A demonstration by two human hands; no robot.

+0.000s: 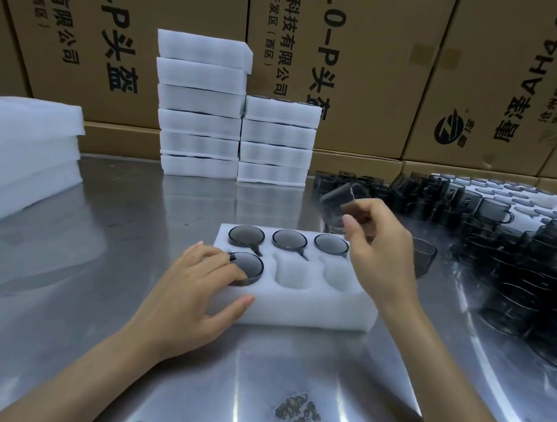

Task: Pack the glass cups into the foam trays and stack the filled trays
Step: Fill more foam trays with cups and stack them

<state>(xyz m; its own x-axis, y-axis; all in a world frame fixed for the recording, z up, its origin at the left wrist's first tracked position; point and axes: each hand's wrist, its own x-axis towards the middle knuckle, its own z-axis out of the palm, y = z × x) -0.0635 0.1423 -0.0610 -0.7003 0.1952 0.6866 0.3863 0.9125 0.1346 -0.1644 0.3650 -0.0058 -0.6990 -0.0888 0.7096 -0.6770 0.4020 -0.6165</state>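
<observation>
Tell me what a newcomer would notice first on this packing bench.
First, the white foam tray at centre, four smoked glass cups seated and two front pockets empty. Above it the right hand holds another glass cup tilted in its grip, while the left hand rests on the front-left cup. Behind stand two stacks of filled trays, and a heap of loose cups crowds the right.

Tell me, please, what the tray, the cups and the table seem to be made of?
Tray: soft white foam, matte, with rounded cut pockets and fuzzy edges. Cups: smoky grey glass by the look, see-through and glossy at the rims. Table: probably stainless steel, brushed and shiny, since it mirrors the foam stacks and lights.
</observation>
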